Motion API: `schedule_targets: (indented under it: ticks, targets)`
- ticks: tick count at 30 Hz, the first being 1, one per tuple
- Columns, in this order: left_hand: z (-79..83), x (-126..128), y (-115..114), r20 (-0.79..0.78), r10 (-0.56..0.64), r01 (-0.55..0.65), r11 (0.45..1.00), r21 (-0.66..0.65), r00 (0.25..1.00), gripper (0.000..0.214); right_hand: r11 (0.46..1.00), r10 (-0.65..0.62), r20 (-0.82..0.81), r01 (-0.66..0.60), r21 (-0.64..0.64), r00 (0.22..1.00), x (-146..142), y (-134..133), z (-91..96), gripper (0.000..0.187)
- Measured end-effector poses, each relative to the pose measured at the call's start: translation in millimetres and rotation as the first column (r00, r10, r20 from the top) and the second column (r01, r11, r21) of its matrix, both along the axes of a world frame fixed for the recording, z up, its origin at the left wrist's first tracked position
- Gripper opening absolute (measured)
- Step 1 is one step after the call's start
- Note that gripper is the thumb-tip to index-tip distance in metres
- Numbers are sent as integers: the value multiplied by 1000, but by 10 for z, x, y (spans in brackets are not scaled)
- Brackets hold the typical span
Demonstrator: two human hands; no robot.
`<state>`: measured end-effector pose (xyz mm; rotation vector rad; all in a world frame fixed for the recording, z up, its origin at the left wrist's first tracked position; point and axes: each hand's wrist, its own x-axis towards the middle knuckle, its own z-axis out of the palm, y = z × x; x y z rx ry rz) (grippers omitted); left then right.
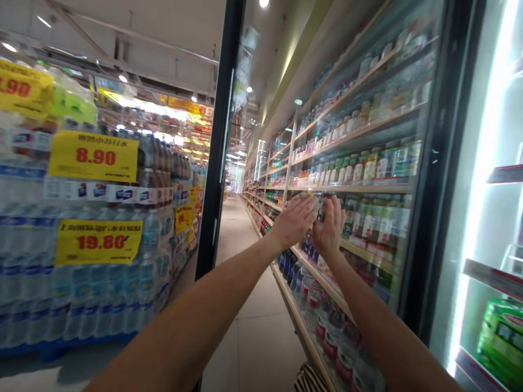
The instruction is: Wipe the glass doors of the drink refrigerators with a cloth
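Both of my arms reach forward to a glass door (261, 136) in a black frame. My left hand (295, 219) is raised with its fingers stretched out, pointing up and to the right. Close beside it, my right hand (329, 224) is upright with its fingers extended. Neither hand shows anything held. The hands appear to lie against or just before the glass; exact contact cannot be told. Shelves of drink bottles (363, 166) show in or through the glass behind the hands.
On the left stand stacked packs of bottled water (93, 283) with yellow price signs (98, 242). At far right is a lit cooler interior with a bright light strip (478, 163) and a green package (502, 337). A pale tiled floor (253, 326) runs down the aisle.
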<state>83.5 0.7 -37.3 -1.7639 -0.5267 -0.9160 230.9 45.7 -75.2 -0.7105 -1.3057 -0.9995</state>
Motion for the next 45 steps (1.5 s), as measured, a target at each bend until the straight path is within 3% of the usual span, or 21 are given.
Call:
schedule_targets:
  ticks: [3, 5, 8, 11, 13, 14, 16, 18, 20, 21, 23, 27, 29, 31, 33, 35, 38, 39, 43, 45]
  targets:
    - [-167, 156, 63, 55, -5, 8, 998, -55, 998, 38, 999, -35, -69, 36, 6, 997, -16, 25, 12, 56]
    - [-175, 92, 91, 48, 4, -1, 999, -49, 999, 43, 998, -69, -77, 69, -9, 995, -16, 19, 20, 56]
    - [65, -273, 94, 27, 39, -38, 999, -18, 999, 43, 993, -115, -64, 112, -42, 991, -27, -4, 24, 55]
    - [396, -655, 66, 259, 82, -77, 997, -29, 962, 48, 989, -135, -83, 129, -79, 987, -55, -16, 21, 55]
    - [447, -720, 50, 396, 95, -82, 995, -51, 913, 51, 990, -121, -99, 113, -83, 988, -67, -10, 17, 53]
    - [389, -680, 46, 428, 99, -81, 995, -60, 898, 52, 992, -106, -102, 98, -80, 989, -67, -4, 15, 53]
    - [135, -505, 47, 374, 98, -79, 995, -65, 922, 51, 996, -71, -95, 65, -57, 993, -50, 10, 9, 52]
    - [-177, -314, 55, 83, 70, -67, 997, -43, 994, 49, 999, -40, -78, 37, -40, 996, -14, 22, 3, 51]
    - [-365, -230, 56, -227, 43, -48, 999, -17, 973, 48, 999, -21, -52, 19, -31, 998, 28, 31, -4, 50]
    - [-376, -245, 51, -312, 43, -48, 999, -10, 949, 48, 999, -15, -36, 14, -31, 999, 47, 34, -7, 50]
    - [-243, -367, 33, -292, 73, -80, 997, -12, 954, 48, 999, -8, -7, 8, -40, 1000, 73, 38, -16, 51]
    - [115, -684, -11, 97, 178, -174, 984, -45, 979, 50, 999, -14, 11, 15, -33, 1000, 77, 39, -29, 54]
    - [92, -775, -33, 119, 183, -181, 983, -31, 976, 49, 999, -38, 12, 38, -22, 999, 65, 34, -33, 54]
    - [-22, -828, -56, -102, 147, -149, 989, -7, 984, 48, 997, -72, 23, 73, -21, 997, 53, 25, -35, 52]
    - [-103, -872, -77, -310, 116, -124, 992, -9, 944, 47, 994, -109, 34, 110, -20, 993, 41, 14, -37, 50]
    - [-99, -915, -94, -235, 131, -139, 990, -17, 963, 47, 990, -142, 37, 143, -19, 989, 30, 4, -39, 48]
    - [-58, -964, -104, 59, 169, -168, 986, -20, 984, 49, 985, -173, 31, 173, -5, 984, 16, -9, -41, 49]
    - [-69, -974, -104, 50, 166, -165, 986, -20, 985, 48, 984, -178, 40, 178, -9, 983, 13, -11, -42, 49]
    - [-158, -1004, -86, -335, 123, -138, 990, -22, 934, 45, 980, -182, 90, 189, -70, 979, 13, -11, -44, 51]
    - [-144, -1013, -72, -248, 159, -164, 986, -3, 956, 47, 978, -184, 92, 191, -78, 979, 17, -7, -46, 52]
